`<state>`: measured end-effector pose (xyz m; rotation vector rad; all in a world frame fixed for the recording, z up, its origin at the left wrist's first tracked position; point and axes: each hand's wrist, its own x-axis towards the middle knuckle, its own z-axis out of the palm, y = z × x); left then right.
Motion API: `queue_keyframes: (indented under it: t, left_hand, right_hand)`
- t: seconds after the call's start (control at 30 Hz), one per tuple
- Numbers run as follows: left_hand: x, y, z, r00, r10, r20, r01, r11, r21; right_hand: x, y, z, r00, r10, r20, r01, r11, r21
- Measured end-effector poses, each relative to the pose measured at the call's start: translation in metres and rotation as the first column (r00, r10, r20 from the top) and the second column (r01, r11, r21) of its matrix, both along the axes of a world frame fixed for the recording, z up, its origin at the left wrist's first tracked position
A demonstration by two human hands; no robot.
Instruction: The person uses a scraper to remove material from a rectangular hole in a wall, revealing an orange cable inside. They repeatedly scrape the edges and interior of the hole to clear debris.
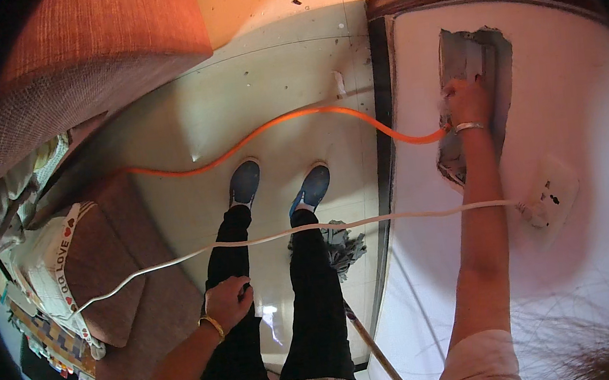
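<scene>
My right hand [468,103], a bracelet at its wrist, reaches to a rough-edged recess [500,68] cut into the white wall. Its fingers are curled against the grey inside, and whatever they grip is hidden. An orange hose or thick cord [312,111] runs across from the left and ends at the recess, just beside this hand. My left hand [229,301], with a gold-coloured bangle, is closed in front of my thigh. A small dark thing [244,289] shows at its fingers, too little of it to name.
Below my right hand, a white cable [308,230] stretches from a wall socket [556,195] across my legs to the left. A grey mop head [343,251] and its pole [374,344] are by the wall. Brown upholstered seats [102,33] stand left; dark bits dot the tiled floor [272,83].
</scene>
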<state>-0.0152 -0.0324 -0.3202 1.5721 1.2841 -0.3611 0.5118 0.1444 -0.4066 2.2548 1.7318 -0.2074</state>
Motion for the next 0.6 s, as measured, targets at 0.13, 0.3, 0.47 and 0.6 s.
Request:
queue_keyframes:
  t: [0.13, 0.3, 0.47, 0.6]
  left_hand:
    - [0.0, 0.003, 0.0, 1.0, -0.031, -0.002, 0.031, 0.999, -0.012]
    - [0.004, 0.003, -0.001, 1.0, 0.022, 0.007, -0.022, 1.0, -0.022]
    - [-0.001, 0.001, -0.003, 0.999, -0.012, -0.035, 0.011, 0.999, -0.03]
    - [-0.001, 0.006, 0.001, 0.999, 0.027, -0.031, -0.028, 0.999, -0.04]
  right_hand:
    - [-0.036, 0.008, 0.004, 0.959, 0.142, 0.245, -0.086, 0.97, -0.225]
    - [-0.024, -0.006, 0.016, 0.971, -0.076, -0.226, 0.17, 0.885, 0.434]
    - [-0.062, -0.054, 0.042, 0.894, -0.222, -0.389, 0.416, 0.735, 0.535]
    - [-0.068, -0.112, 0.044, 0.851, -0.384, -0.358, 0.505, 0.785, 0.359]
